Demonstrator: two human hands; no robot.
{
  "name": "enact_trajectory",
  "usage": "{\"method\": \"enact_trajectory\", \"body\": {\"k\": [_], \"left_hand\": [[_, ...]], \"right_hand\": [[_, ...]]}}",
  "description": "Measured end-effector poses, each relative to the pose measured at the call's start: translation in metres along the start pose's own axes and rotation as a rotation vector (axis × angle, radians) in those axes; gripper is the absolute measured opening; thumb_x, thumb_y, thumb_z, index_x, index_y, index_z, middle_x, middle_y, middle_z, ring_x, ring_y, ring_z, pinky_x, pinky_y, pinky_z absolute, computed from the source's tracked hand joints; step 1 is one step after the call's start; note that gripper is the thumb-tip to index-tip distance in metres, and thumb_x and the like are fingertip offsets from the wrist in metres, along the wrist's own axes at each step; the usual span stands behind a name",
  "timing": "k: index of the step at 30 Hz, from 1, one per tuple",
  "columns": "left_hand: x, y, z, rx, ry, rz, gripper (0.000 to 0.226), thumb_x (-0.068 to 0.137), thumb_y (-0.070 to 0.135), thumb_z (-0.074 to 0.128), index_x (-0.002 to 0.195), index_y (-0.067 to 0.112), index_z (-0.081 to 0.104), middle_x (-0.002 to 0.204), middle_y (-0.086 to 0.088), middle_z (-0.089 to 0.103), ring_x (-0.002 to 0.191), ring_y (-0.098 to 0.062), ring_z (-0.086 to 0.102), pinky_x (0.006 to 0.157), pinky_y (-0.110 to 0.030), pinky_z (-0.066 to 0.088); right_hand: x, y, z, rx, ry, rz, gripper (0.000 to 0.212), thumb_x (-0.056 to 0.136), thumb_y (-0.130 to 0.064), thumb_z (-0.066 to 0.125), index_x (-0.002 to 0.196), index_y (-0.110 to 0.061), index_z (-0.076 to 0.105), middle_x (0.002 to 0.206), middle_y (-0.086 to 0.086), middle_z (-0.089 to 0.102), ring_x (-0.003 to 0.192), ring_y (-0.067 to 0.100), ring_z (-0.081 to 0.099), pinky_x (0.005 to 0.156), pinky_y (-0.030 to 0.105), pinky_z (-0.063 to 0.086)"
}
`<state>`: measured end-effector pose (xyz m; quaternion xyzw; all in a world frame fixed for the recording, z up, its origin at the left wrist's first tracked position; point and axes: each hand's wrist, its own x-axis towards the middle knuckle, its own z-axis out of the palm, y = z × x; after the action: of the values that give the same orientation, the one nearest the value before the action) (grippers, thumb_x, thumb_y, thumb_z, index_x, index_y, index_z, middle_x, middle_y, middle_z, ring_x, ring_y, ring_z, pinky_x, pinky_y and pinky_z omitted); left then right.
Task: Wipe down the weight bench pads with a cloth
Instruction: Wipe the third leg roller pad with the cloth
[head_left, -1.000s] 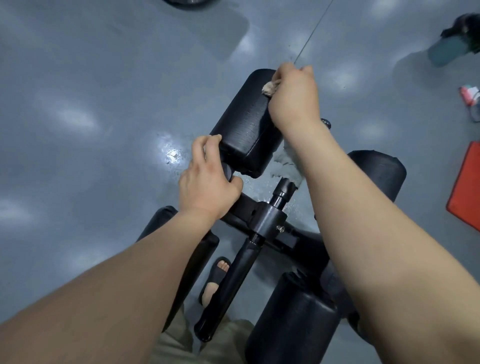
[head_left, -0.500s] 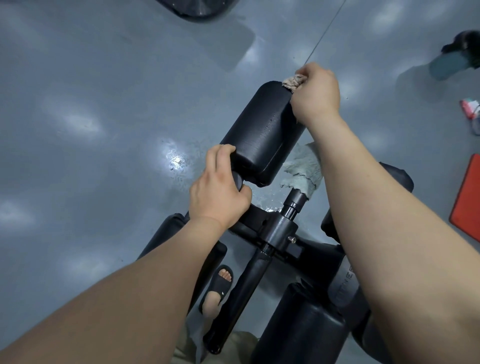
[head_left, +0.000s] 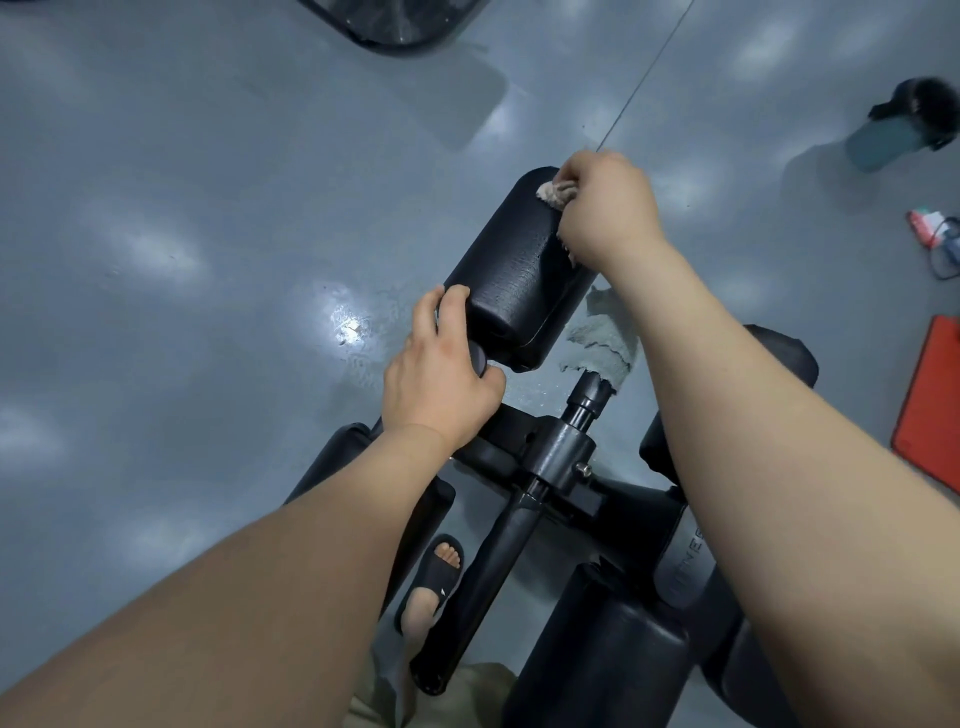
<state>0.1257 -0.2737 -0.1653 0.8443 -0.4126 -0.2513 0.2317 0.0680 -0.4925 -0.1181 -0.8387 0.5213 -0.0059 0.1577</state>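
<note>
Now, floor (head_left: 182, 218): grey and shiny, under everything.
Weight bench (head_left: 524, 509): black bars with fat black pads, low by the person's legs.
Top pad (head_left: 514, 270): a black roll, the one being wiped.
Left hand (head_left: 441, 384): fingers wrapped round the near end of the top pad, holding it steady.
Right hand (head_left: 608, 213): fingers bunched tight on the cloth, pressing it on the far end of the pad.
Cloth (head_left: 602, 340): partly in the right hand; the loose part hangs down by the bar's tip.
Wet patch (head_left: 348, 327): on the floor, near the bench.
What could go wrong: I think the loose part may snag on the bar, or the roll may spin if the left hand lets go.
</note>
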Motion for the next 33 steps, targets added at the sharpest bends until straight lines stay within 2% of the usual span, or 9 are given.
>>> {"method": "enact_trajectory", "body": {"k": [7,11,17,21,26,29,33], "left_hand": [[-0.002,0.001,-0.002,-0.03,0.015,-0.015,0.08,0.08,0.034,0.065,0.149,0.027,0.026,0.152,0.009,0.029,0.109,-0.024,0.06,0.087,-0.037,0.046],[-0.001,0.0,0.0,-0.02,0.009,-0.04,0.088,0.081,0.037,0.066,0.156,0.025,0.021,0.157,0.009,0.025,0.119,-0.023,0.057,0.089,-0.035,0.043],[0.002,-0.002,0.003,-0.017,0.019,-0.067,0.09,0.079,0.04,0.07,0.155,0.026,0.023,0.162,0.003,0.021,0.146,-0.021,0.031,0.103,-0.043,0.042],[0.003,-0.001,0.002,-0.03,0.007,-0.066,0.092,0.078,0.041,0.072,0.155,0.025,0.023,0.158,0.004,0.032,0.141,-0.022,0.038,0.101,-0.041,0.042],[0.002,-0.002,0.0,-0.029,0.009,-0.051,0.094,0.078,0.043,0.074,0.155,0.024,0.023,0.157,0.004,0.032,0.136,-0.024,0.045,0.096,-0.04,0.043],[0.002,-0.002,0.002,-0.025,0.005,-0.052,0.093,0.078,0.046,0.073,0.154,0.024,0.023,0.157,0.003,0.031,0.134,-0.025,0.047,0.094,-0.041,0.043],[0.002,-0.003,0.003,-0.04,0.0,-0.05,0.092,0.078,0.043,0.073,0.153,0.026,0.023,0.155,0.004,0.032,0.128,-0.027,0.051,0.086,-0.037,0.039]], "right_hand": [[-0.029,-0.01,0.011,-0.013,-0.029,-0.099,0.043,0.081,0.002,0.042,0.112,-0.014,0.066,0.115,0.012,0.056,0.099,0.034,0.057,0.076,0.032,0.044],[-0.048,-0.016,0.019,-0.009,-0.038,-0.145,0.04,0.082,0.002,0.043,0.111,-0.014,0.066,0.106,0.005,0.051,0.099,0.033,0.056,0.074,0.031,0.04],[-0.074,-0.024,0.026,0.024,-0.044,-0.195,0.04,0.082,0.002,0.043,0.11,-0.014,0.066,0.111,0.008,0.055,0.101,0.033,0.056,0.078,0.033,0.046],[-0.086,-0.027,0.03,0.04,-0.055,-0.22,0.039,0.082,0.001,0.044,0.11,-0.014,0.066,0.111,0.008,0.055,0.101,0.033,0.055,0.078,0.033,0.046],[-0.101,-0.029,0.033,0.03,-0.066,-0.24,0.042,0.081,0.003,0.045,0.114,-0.015,0.065,0.112,0.006,0.055,0.104,0.031,0.052,0.076,0.029,0.04],[-0.111,-0.033,0.032,0.023,-0.066,-0.256,0.043,0.081,0.005,0.046,0.112,-0.016,0.065,0.105,0.001,0.051,0.1,0.03,0.051,0.074,0.028,0.038],[-0.126,-0.03,0.031,0.011,-0.136,-0.303,0.033,0.081,0.001,0.054,0.104,-0.017,0.068,0.101,-0.001,0.047,0.094,0.029,0.051,0.072,0.027,0.04]]}}
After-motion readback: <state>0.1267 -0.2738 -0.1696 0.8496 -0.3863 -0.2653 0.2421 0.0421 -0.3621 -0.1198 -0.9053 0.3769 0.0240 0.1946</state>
